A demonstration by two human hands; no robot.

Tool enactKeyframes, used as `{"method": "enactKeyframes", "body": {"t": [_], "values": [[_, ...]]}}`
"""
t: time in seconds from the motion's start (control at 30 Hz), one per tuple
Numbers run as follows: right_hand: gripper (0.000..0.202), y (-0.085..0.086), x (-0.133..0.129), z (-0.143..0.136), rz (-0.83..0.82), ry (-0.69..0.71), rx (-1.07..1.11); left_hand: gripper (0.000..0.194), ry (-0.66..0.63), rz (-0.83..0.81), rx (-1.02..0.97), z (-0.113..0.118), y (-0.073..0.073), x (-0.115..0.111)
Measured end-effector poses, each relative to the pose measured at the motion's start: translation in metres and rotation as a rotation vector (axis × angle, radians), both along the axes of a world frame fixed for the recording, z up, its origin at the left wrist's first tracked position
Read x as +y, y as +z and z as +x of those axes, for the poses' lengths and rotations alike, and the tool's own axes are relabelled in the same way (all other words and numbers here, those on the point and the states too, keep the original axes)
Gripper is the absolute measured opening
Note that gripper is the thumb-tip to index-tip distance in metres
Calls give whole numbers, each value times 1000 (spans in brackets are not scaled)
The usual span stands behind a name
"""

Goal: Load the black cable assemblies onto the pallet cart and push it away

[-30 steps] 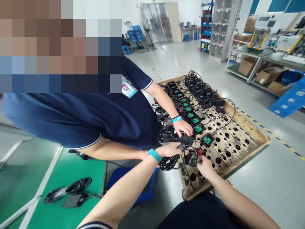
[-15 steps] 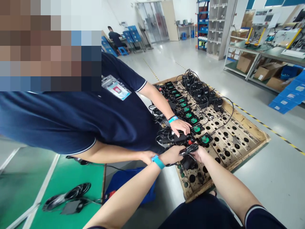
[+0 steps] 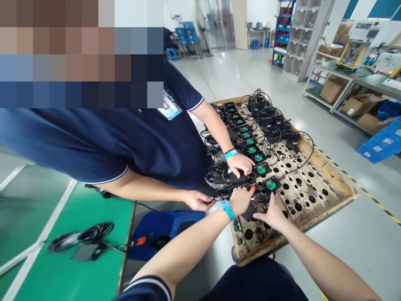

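Our left hand [image 3: 241, 202] is on a loop of black cable [image 3: 260, 197], palm down, with the fingers a bit bent. We can't tell if it has a grip on the cable, because the fingertips are partly hidden. A small red part [image 3: 253, 189] is just by those fingers. Our right hand [image 3: 276, 215] is open, with the thumb spread well away from the pointing finger, and it is not closed around anything. Its pointing finger is up by the end of the loop, and its thumb is right beside a small black box [image 3: 249, 212]. We can't tell if the thumb touches it.

The cable and the box are at the near left part of a wooden tray [image 3: 343, 188] full of round holes. A line of green round boards [image 3: 271, 184] runs up the tray, and a bunch of black plugs [image 3: 293, 141] is at its far side.

A co-worker has one hand [image 3: 242, 164] flat on more black things next to our loop. The co-worker's other hand [image 3: 198, 200] is near our left wrist. On the green worktop [image 3: 62, 286] we see another coil [image 3: 105, 229].
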State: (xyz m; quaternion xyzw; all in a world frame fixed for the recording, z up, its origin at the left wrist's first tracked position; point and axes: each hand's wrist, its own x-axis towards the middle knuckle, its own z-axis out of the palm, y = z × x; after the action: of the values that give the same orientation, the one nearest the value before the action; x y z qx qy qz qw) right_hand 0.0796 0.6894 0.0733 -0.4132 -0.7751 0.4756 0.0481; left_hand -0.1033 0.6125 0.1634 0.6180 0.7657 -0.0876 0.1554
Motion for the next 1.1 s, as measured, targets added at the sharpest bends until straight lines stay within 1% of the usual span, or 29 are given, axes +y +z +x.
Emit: {"method": "enactKeyframes", "body": {"t": [0.03,0.07,0.1,0.13,0.2,0.27,0.33,0.37,0.43,0.5,0.53,0.57,0.63,0.67,0.73,0.8,0.87,0.9,1.0,1.1], "values": [[128,2,0,-6,65,15,-83,50,4,2,-3,-3,1,2],[129,4,1,-12,102,27,-174,47,3,8,-1,-4,0,1],[122,5,4,-19,127,45,-250,43,5,19,9,-5,-3,-2],[109,6,8,-25,156,66,-290,39,13,35,28,-4,-8,-7],[85,6,18,-35,195,117,-269,41,55,80,94,2,-20,-20],[71,3,27,-43,208,159,-175,53,124,110,178,9,-34,-33],[65,0,33,-49,218,175,-115,63,171,123,238,15,-45,-38],[65,-2,35,-51,226,168,-106,65,179,133,251,17,-49,-37],[73,-3,40,-52,244,121,-104,61,170,169,241,18,-54,-28],[81,-3,49,-48,262,121,-112,54,158,231,230,16,-54,-17],[79,-2,55,-43,268,159,-113,51,150,263,233,14,-54,-12],[71,-1,63,-37,272,218,-111,49,140,291,238,12,-53,-9],[43,2,83,-25,294,349,-107,47,108,324,245,7,-50,-5],[36,3,94,-20,320,385,-106,46,91,329,246,5,-49,-6],[36,5,114,-14,400,413,-101,46,71,321,252,4,-44,-9],[32,6,128,-17,483,448,-91,48,73,298,271,5,-38,-13],[19,4,137,-26,538,495,-86,47,89,283,277,8,-32,-19],[16,3,139,-32,560,513,-86,46,97,288,273,9,-30,-22],[20,0,140,-48,614,527,-89,44,118,323,233,9,-28,-32],[21,-3,141,-55,655,514,-100,44,168,266,154,1,-31,-30]]}}
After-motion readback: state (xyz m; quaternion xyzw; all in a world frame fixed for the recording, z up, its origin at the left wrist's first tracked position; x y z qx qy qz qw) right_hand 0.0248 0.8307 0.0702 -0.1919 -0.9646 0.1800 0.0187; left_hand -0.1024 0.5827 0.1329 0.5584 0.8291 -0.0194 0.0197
